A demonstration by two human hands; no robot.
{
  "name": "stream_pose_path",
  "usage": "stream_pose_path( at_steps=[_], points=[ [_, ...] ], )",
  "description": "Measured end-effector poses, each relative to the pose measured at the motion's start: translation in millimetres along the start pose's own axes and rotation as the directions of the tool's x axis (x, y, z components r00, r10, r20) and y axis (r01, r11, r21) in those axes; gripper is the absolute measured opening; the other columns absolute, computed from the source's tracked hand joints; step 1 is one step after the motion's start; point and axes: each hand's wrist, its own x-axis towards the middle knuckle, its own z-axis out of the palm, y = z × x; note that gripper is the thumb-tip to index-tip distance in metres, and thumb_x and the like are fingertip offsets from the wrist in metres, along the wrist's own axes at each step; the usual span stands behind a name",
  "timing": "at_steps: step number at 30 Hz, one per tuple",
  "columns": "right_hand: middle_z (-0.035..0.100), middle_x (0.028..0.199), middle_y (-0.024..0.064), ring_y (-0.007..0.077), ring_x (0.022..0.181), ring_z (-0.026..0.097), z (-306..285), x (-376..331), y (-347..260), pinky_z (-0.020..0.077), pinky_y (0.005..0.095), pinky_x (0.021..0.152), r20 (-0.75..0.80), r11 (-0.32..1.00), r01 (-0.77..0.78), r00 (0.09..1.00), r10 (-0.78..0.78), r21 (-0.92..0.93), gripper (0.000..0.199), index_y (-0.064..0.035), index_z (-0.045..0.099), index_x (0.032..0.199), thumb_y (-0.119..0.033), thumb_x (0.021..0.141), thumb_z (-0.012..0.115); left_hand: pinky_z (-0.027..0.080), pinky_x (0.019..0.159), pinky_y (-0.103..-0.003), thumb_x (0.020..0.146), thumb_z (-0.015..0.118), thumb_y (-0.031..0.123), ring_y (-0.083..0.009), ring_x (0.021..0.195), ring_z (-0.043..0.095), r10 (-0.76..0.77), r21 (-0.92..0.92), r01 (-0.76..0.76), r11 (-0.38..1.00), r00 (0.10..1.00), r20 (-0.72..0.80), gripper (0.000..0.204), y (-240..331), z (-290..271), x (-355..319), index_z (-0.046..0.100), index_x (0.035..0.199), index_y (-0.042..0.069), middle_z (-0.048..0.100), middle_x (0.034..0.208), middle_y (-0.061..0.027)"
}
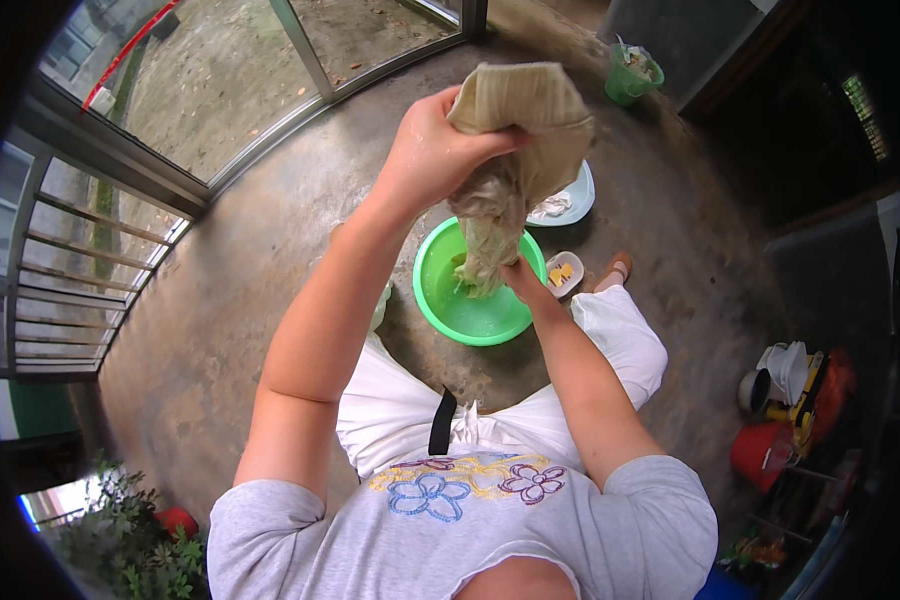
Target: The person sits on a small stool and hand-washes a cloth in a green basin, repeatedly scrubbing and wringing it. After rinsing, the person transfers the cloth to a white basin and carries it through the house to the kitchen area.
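Observation:
A wet cream garment (550, 155) with a ribbed band at its upper end hangs over the green basin (428, 310). My left hand (442, 150) is raised high and closed round the ribbed end, thumb across its front. Lower down, my right hand (519, 281) is closed on the bunched lower part, near the basin's right rim; its fingers are mostly behind the cloth. The garment's bottom folds dangle into the basin, which holds cloudy water (480, 315). Beside the basin, on its right, sits a small white dish (576, 284) with yellow soap-like pieces (561, 274).
Behind the green basin stands a pale blue basin (582, 203) with white cloth inside. A green waste bin (630, 82) is at the far right. Glass doors (270, 150) line the left. A red bucket (761, 455) and a potted plant (130, 540) flank me on the concrete floor (210, 330).

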Motion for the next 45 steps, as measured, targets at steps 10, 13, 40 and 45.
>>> stream_pose_path(
  at_steps=[10,13,40,45],
  points=[
    [0.053,0.117,0.0228,0.0391,0.109,0.053,-8,8,42,0.0452,0.0415,0.090,-0.149,0.669,-0.185,0.983,0.111,-0.720,0.072,-0.0023,0.037,0.129,-0.006,0.065,0.071,0.052,0.075,-0.044,0.062,0.078,0.031,-0.0331,0.087,0.064,-0.670,0.885,0.359,0.296,0.739,-0.076,0.057,-345,15,-69,0.056,0.110,0.009,0.062,0.106,-0.0176],
    [0.048,0.127,0.0125,0.0311,0.121,0.044,-2,27,80,0.0388,0.0486,0.096,-0.144,0.460,-0.178,0.984,0.108,-0.870,0.060,-0.0094,0.036,0.133,-0.005,0.078,0.058,0.046,0.088,-0.049,0.066,0.077,0.030,-0.0397,0.113,0.049,-0.790,0.802,0.571,0.178,0.568,-0.230,0.086,-434,58,-86,0.031,0.137,0.018,0.030,0.141,-0.0208],
    [0.061,0.117,0.0152,0.0298,0.108,0.059,-10,131,231,0.0462,0.0431,0.092,0.085,0.175,-0.075,0.654,0.752,-0.982,0.035,-0.0104,0.064,0.113,-0.016,0.078,0.061,0.024,0.109,-0.048,0.082,0.058,0.037,-0.0295,0.133,0.036,-0.966,0.958,0.178,0.225,0.167,0.196,0.062,-613,92,-86,0.041,0.139,0.019,0.041,0.142,-0.0130],
    [0.056,0.118,0.0129,0.0382,0.107,0.052,19,85,116,0.0438,0.0429,0.091,-0.097,0.396,-0.215,0.950,0.297,-0.893,0.065,-0.0128,0.045,0.126,-0.002,0.067,0.071,0.029,0.104,-0.060,0.064,0.079,0.023,-0.0319,0.137,0.027,-0.742,0.773,0.480,0.415,0.670,-0.018,0.101,-534,70,-88,0.020,0.145,0.028,0.021,0.152,-0.0070]
  ],
)
